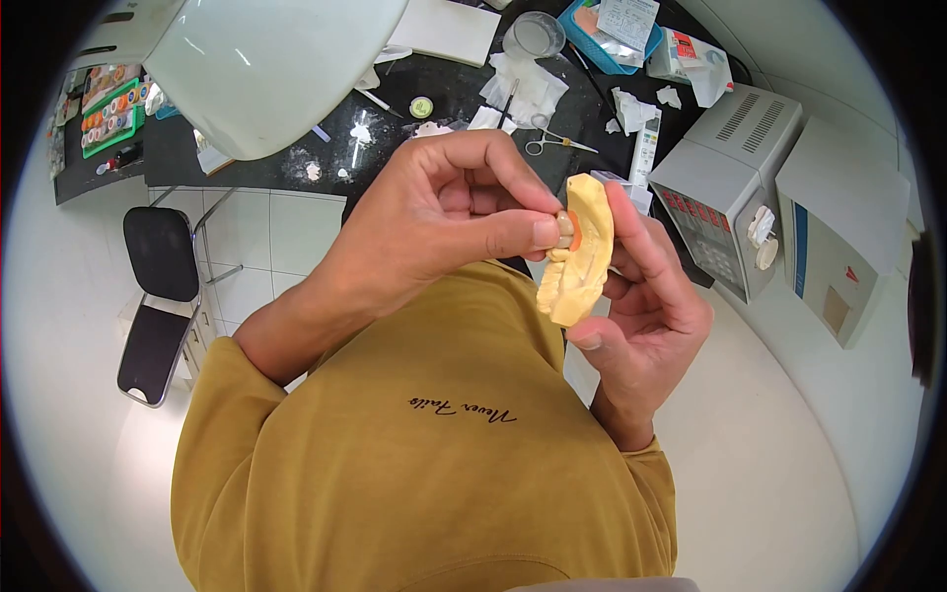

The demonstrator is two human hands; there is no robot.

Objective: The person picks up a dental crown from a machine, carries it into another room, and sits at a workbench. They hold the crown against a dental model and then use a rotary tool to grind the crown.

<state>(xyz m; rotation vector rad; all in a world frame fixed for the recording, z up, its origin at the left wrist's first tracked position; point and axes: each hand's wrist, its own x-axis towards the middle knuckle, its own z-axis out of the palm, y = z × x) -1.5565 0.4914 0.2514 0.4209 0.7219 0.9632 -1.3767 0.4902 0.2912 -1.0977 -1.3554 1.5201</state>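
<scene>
A yellow plaster dental model [590,247] is held up in front of my chest, with a row of teeth along its left side and an orange-pink gum patch [576,231] near the middle. My right hand [656,286] grips the model from the right, fingers along its back and thumb at its lower end. From the left, the thumb and index finger of my left hand [444,202] pinch a small tan dental crown piece [565,229] right at the gum patch. The pinching fingertips partly cover that piece.
Beyond my hands, a black worktop carries scissor-like forceps [558,143], crumpled tissue [528,87], a glass dish [538,36] and a blue basket [572,30]. A grey machine [725,148] stands at right. A white lamp [266,74] overhangs the upper left; a black chair [160,255] stands left.
</scene>
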